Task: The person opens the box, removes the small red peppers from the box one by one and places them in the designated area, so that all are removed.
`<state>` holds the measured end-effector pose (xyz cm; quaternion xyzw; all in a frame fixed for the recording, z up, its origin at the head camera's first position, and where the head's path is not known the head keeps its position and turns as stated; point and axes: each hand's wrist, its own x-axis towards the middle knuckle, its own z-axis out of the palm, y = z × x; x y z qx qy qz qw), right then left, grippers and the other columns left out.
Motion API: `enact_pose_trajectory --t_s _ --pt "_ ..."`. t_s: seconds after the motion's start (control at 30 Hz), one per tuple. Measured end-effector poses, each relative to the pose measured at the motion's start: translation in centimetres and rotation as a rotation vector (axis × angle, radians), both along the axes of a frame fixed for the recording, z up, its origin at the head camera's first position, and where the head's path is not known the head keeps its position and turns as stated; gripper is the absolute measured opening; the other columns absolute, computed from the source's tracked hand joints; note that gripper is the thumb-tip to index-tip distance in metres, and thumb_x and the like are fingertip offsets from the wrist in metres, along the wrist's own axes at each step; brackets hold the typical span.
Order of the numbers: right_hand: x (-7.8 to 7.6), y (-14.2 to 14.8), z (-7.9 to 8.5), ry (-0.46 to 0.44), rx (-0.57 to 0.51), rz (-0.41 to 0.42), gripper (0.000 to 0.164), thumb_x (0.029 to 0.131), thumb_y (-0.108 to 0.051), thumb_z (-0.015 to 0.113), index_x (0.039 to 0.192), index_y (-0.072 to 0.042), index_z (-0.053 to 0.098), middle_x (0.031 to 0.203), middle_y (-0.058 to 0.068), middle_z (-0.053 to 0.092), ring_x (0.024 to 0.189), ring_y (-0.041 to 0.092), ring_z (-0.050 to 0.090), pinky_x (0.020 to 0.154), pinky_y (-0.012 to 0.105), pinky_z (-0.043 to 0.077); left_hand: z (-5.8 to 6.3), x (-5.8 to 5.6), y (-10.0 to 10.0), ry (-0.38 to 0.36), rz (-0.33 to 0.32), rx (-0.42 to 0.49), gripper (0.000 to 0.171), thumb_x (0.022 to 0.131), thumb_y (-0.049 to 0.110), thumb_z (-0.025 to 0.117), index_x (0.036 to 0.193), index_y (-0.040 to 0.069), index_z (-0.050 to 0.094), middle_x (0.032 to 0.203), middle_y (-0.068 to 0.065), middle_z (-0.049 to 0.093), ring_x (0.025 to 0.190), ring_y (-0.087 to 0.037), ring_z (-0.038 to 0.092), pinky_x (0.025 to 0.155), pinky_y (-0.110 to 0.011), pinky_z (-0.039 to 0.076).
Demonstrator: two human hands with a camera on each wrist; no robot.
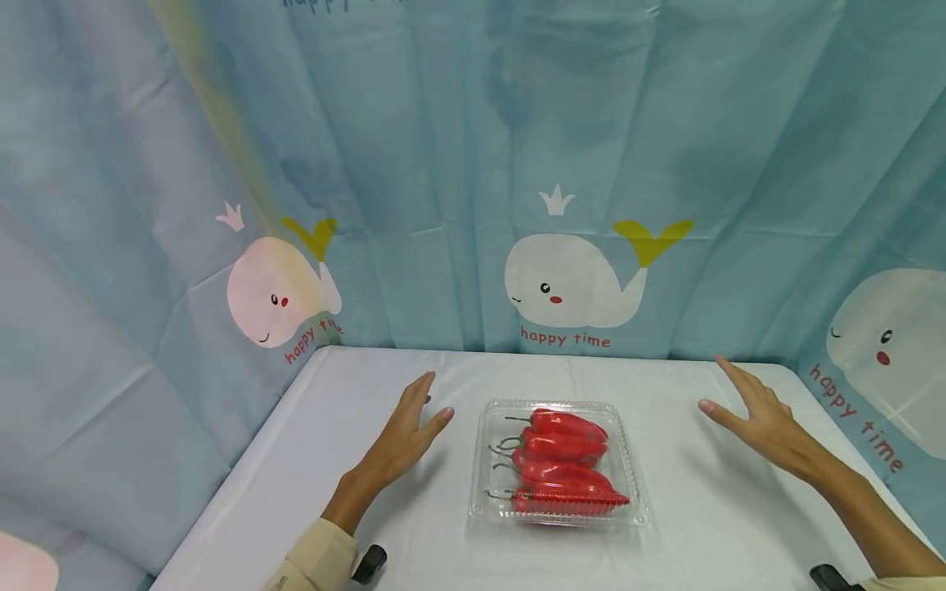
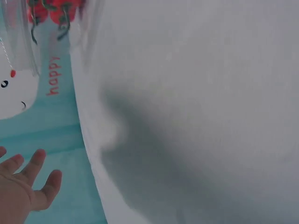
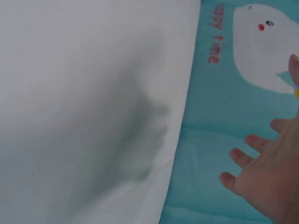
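A clear plastic clamshell box (image 1: 637, 484) sits on the white table, with several red peppers (image 1: 565, 447) lying in a stack of rows inside it, their green stems to the left. My left hand (image 1: 405, 439) hovers to the left of the box, fingers extended and thumb apart, touching nothing. On the far right my right hand (image 1: 764, 427) is held above the table in the same way, farther from the box. Both hands appear with spread fingers in their wrist views, the left hand (image 2: 21, 191) at lower left and the right hand (image 3: 268, 168) at lower right.
The white tabletop (image 1: 296, 484) bears soft shadows from both hands. Behind and beside it hangs a blue curtain (image 1: 443, 164) printed with whales and the words "happy time". Dark straps show at both wrists, by beige sleeves (image 1: 318, 558).
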<state>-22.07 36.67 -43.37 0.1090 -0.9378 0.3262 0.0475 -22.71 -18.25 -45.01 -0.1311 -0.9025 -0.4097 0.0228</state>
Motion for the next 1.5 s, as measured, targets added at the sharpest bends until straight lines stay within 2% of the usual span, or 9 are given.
enact_pose_trajectory --t_s 0.2,0.4,0.53,0.63,0.73,0.93,1.13,1.27,1.5 --pt "1.9 -1.5 0.1 -0.069 -0.113 0.065 0.087 0.109 -0.036 0.058 0.172 -0.028 0.000 0.173 0.029 0.011 0.149 0.062 0.020 0.098 0.089 0.026 0.2 2.3 1.1 0.006 -0.048 0.090 0.081 0.107 0.050 0.059 0.171 0.020 0.021 0.175 -0.007 0.023 0.150 -0.033 0.045 0.118 -0.064 0.039" --pt "3.6 -2.8 -0.1 -0.081 -0.190 0.127 0.081 0.110 -0.027 0.057 0.172 -0.033 0.005 0.173 0.025 0.019 0.147 0.057 0.027 0.102 0.081 0.030 0.4 4.3 2.0 -0.007 -0.068 0.134 0.078 0.105 0.050 0.062 0.170 0.025 0.026 0.174 -0.003 0.026 0.148 -0.030 0.048 0.115 -0.062 0.043" --pt "4.6 -3.6 -0.5 -0.075 -0.175 0.143 0.078 0.110 -0.026 0.056 0.171 -0.036 0.010 0.172 0.018 0.026 0.151 0.017 0.035 0.113 0.044 0.042 0.4 5.4 2.5 -0.047 -0.083 0.156 0.076 0.104 0.046 0.066 0.168 0.031 0.029 0.172 0.002 0.029 0.146 -0.025 0.051 0.115 -0.057 0.045" --pt "5.2 -4.1 -0.6 -0.073 -0.176 0.161 0.075 0.110 -0.024 0.056 0.171 -0.037 0.013 0.170 0.013 0.030 0.137 -0.012 0.037 0.096 0.019 0.047 0.4 6.0 2.8 -0.078 -0.094 0.169 0.072 0.104 0.042 0.067 0.167 0.032 0.033 0.170 0.004 0.034 0.142 -0.024 0.054 0.113 -0.056 0.047" --pt "5.9 -4.7 -0.7 -0.103 -0.231 0.194 0.074 0.110 -0.022 0.054 0.171 -0.036 0.014 0.169 0.012 0.032 0.132 -0.016 0.040 0.092 0.021 0.053 0.2 6.6 3.0 -0.099 -0.110 0.179 0.068 0.105 0.040 0.067 0.165 0.029 0.037 0.168 0.000 0.038 0.140 -0.026 0.057 0.111 -0.057 0.049" --pt "7.0 -5.6 -1.2 -0.142 -0.339 0.258 0.071 0.111 -0.013 0.051 0.171 -0.031 0.017 0.164 -0.007 0.035 0.134 -0.002 0.050 0.092 0.025 0.057 -0.3 7.7 3.4 -0.143 -0.137 0.198 0.069 0.105 0.041 0.066 0.165 0.024 0.037 0.168 -0.003 0.038 0.138 -0.027 0.058 0.108 -0.056 0.052" --pt "7.6 -6.3 -1.8 -0.147 -0.384 0.264 0.074 0.108 -0.010 0.056 0.171 -0.028 0.020 0.164 -0.005 0.039 0.134 -0.009 0.049 0.093 0.026 0.058 -0.8 8.5 3.6 -0.157 -0.152 0.219 0.073 0.104 0.042 0.069 0.166 0.022 0.036 0.168 -0.005 0.038 0.137 -0.027 0.059 0.105 -0.046 0.055" --pt "8.1 -6.5 -2.3 -0.156 -0.420 0.278 0.079 0.105 -0.005 0.061 0.170 -0.027 0.022 0.160 -0.018 0.041 0.135 -0.006 0.051 0.097 0.023 0.056 -1.0 8.9 3.8 -0.182 -0.144 0.250 0.074 0.103 0.042 0.071 0.166 0.025 0.037 0.168 -0.005 0.038 0.136 -0.028 0.060 0.105 -0.050 0.055" --pt "8.8 -7.5 -3.4 -0.272 -0.500 0.266 0.078 0.104 -0.006 0.063 0.169 -0.024 0.024 0.159 -0.018 0.042 0.136 -0.002 0.053 0.096 0.028 0.058 -1.3 9.0 3.9 -0.205 -0.128 0.265 0.076 0.100 0.039 0.075 0.165 0.023 0.039 0.166 -0.008 0.041 0.126 -0.024 0.065 0.101 -0.039 0.058"
